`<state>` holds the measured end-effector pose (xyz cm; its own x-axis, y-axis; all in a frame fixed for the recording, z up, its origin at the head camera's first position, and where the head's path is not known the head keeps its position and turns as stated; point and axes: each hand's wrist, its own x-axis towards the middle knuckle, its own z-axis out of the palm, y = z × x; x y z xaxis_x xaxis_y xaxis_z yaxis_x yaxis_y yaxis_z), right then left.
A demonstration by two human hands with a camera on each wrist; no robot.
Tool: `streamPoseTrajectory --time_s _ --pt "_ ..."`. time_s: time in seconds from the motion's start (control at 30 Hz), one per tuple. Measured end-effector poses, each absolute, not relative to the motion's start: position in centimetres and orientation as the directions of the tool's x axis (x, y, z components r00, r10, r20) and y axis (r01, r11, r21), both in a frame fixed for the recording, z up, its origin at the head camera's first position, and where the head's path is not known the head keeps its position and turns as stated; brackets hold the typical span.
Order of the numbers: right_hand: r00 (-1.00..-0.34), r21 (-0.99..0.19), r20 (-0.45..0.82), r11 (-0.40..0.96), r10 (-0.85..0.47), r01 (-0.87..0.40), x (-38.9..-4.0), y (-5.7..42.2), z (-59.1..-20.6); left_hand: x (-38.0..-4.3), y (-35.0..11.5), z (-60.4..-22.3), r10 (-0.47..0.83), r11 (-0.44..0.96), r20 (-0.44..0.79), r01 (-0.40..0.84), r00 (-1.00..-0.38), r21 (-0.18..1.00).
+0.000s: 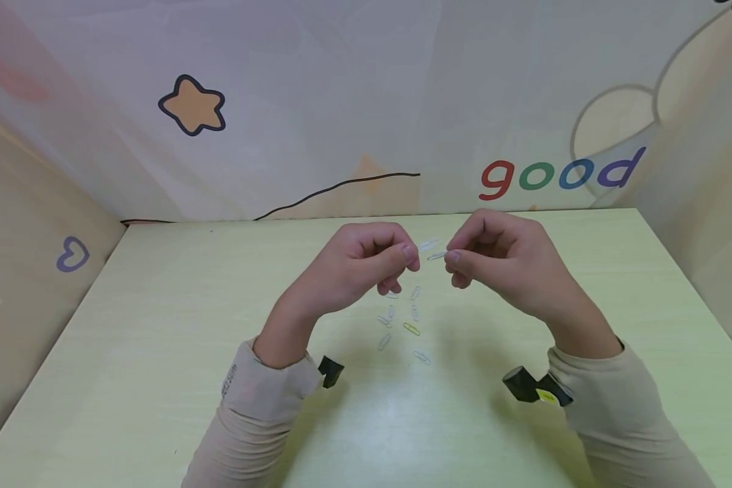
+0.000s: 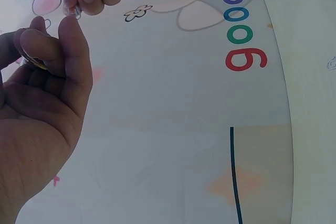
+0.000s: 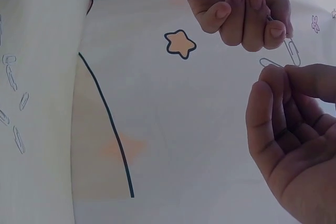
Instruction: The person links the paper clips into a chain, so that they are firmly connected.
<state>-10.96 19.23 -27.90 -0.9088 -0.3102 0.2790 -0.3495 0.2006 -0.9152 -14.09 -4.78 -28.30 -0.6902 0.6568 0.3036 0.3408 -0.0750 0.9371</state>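
Observation:
Both hands are raised over the table, fingertips close together. My left hand pinches a paper clip, whose wire loop sticks out past the fingertips in the right wrist view. Between thumb and forefinger, my right hand pinches another paper clip, its end pointing toward the left hand. The two clips are close to each other; whether they are linked I cannot tell. A thin yellowish strip shows among the left hand's fingers, its kind unclear.
Below the hands, several loose paper clips lie on the pale table, among them a yellow clip and a pale clip. A printed backdrop stands along the table's far edge and both sides.

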Motion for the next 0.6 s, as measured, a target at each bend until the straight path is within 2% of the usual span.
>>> streamPoseTrajectory --time_s 0.6 --pt "-0.894 -0.92 0.353 0.072 -0.277 -0.386 -10.53 18.84 -27.63 -14.07 -4.4 -28.39 0.676 -0.023 0.253 0.324 -0.692 0.946"
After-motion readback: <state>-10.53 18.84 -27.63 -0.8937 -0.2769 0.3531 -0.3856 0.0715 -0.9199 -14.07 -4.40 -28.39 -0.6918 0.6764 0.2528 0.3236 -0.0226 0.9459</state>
